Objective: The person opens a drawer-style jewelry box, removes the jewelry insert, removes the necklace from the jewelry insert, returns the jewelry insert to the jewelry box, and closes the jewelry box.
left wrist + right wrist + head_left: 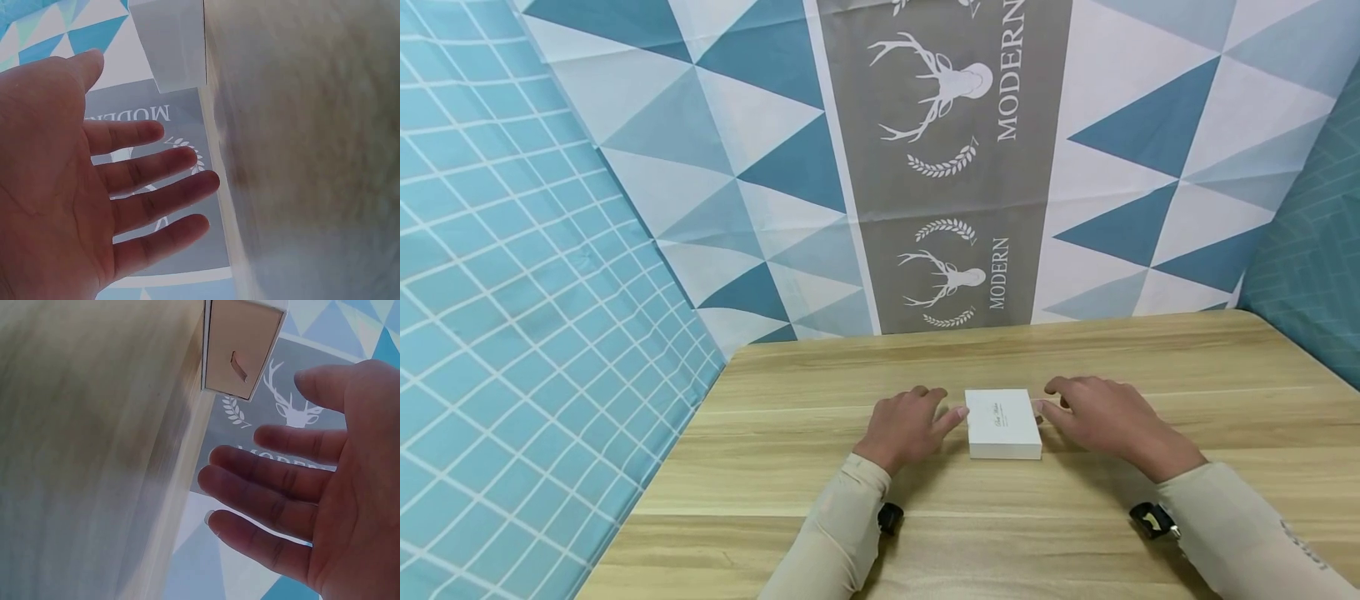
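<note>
Head view, my left hand [906,427] and right hand [1105,417] relaxed, fingers loosely extended, flanking a white box [1002,425], wood-grain table [1000,533], grey deer-print panel [955,196] behind, blue gridded covering [512,292] leftward.

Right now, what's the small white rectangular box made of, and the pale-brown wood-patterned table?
The white box looks like matte cardboard: crisp edges, flat printed top. The pale-brown table may be wood or laminate: streaky grain, slight sheen.

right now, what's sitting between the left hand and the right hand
A white box lies on the wooden table between the left hand and the right hand, as the head view shows.
</note>
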A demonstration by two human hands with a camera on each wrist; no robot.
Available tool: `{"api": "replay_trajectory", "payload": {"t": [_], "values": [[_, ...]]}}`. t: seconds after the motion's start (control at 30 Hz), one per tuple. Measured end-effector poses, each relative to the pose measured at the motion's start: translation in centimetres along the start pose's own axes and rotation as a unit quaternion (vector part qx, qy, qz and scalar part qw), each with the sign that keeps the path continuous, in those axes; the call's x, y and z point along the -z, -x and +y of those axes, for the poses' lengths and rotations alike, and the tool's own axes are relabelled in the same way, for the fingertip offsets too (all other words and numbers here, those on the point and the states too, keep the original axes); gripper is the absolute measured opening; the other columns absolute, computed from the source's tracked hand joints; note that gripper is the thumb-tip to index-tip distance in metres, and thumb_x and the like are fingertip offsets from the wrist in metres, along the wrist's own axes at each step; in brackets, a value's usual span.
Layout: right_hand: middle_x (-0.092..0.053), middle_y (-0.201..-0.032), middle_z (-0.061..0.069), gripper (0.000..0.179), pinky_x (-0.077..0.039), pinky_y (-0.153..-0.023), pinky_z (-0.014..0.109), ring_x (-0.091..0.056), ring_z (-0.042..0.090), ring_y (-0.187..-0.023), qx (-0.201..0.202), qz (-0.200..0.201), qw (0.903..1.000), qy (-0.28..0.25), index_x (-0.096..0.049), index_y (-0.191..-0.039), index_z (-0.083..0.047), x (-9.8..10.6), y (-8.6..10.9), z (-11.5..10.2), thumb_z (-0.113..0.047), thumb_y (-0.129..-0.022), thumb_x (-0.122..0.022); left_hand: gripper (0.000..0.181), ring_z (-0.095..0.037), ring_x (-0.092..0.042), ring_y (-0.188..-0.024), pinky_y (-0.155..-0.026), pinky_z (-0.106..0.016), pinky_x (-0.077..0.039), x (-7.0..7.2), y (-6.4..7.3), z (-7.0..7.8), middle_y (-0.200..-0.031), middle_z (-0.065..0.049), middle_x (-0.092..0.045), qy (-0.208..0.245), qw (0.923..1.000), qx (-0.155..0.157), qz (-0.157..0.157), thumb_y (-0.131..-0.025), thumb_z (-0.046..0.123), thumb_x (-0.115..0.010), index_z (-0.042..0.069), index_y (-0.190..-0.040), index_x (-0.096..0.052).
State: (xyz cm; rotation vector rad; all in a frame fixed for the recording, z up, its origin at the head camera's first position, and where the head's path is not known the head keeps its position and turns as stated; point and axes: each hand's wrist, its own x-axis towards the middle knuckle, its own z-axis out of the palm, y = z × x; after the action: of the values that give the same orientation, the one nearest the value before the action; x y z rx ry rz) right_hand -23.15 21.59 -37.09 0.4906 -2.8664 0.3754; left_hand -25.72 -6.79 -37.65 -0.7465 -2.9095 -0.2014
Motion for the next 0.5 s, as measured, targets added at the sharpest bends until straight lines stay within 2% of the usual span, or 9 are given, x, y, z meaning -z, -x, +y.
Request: {"api": "replay_trajectory", "payload": {"t": [0.5], "values": [[-0.07,-0.091,0.002,0.031,-0.05,-0.06,0.039,-0.063,0.015,-0.076,0.016,0.01,0.9998,0.002,-0.072,-0.112,-0.005,-0.15,0.06,0.02,-0.03,-0.095,-0.067,0.049,-0.019,-0.068,-0.103,-0.076,-0.038,-0.055,-0.35,-0.12,-0.02,-0.116,-0.002,-0.071,0.009,0.9987,-0.032,0.038,-0.104,0.051,-0.045,0.015,-0.124,-0.071]]}}
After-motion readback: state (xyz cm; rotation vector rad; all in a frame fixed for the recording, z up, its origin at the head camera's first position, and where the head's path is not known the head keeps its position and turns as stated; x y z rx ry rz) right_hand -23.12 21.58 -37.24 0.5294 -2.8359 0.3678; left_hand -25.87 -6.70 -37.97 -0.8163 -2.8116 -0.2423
